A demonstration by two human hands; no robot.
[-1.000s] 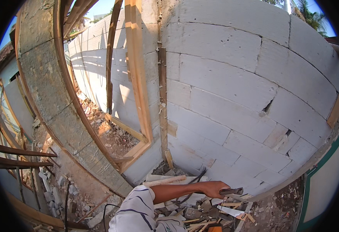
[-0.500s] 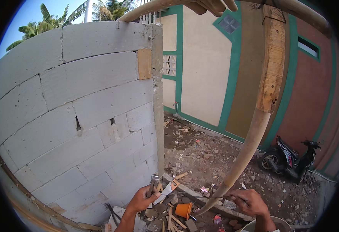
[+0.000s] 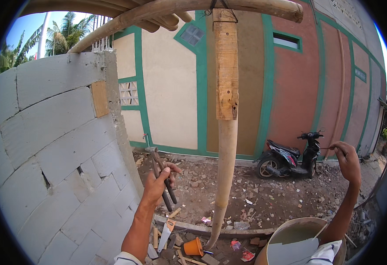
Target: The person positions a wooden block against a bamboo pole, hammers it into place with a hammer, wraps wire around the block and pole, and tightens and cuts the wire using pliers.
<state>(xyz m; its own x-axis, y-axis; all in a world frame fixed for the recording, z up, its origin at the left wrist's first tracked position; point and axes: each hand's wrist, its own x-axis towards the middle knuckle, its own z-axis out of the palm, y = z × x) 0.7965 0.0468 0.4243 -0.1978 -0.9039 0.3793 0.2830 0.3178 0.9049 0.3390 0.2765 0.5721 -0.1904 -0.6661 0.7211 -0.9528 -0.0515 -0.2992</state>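
Observation:
My left hand point(image 3: 157, 187) is closed round the handles of long-handled pincers point(image 3: 154, 158); their metal head points up and the dark handle ends hang below my fist. Off to the right, my raised right hand point(image 3: 346, 160) pinches a short visible stretch of thin dark wire point(image 3: 328, 148) that juts left from the fingertips. Between my hands stands a bamboo pole point(image 3: 225, 168) with a wooden board point(image 3: 226, 66) fixed along its upper part. Dark wire point(image 3: 222, 9) is wound near the board's top, where it meets a horizontal bamboo pole point(image 3: 246, 6).
A grey block wall point(image 3: 61, 132) rises on the left. Below lie a handsaw point(image 3: 165, 236), an orange bucket point(image 3: 194, 247) and wood scraps. A large round tub point(image 3: 286, 256) stands under my right arm. A motorbike point(image 3: 290, 157) is parked by the painted house wall point(image 3: 169, 88).
My view has swung right and up. Both hands have risen and moved apart, the right one far out to the right. The pincers stay in my left hand.

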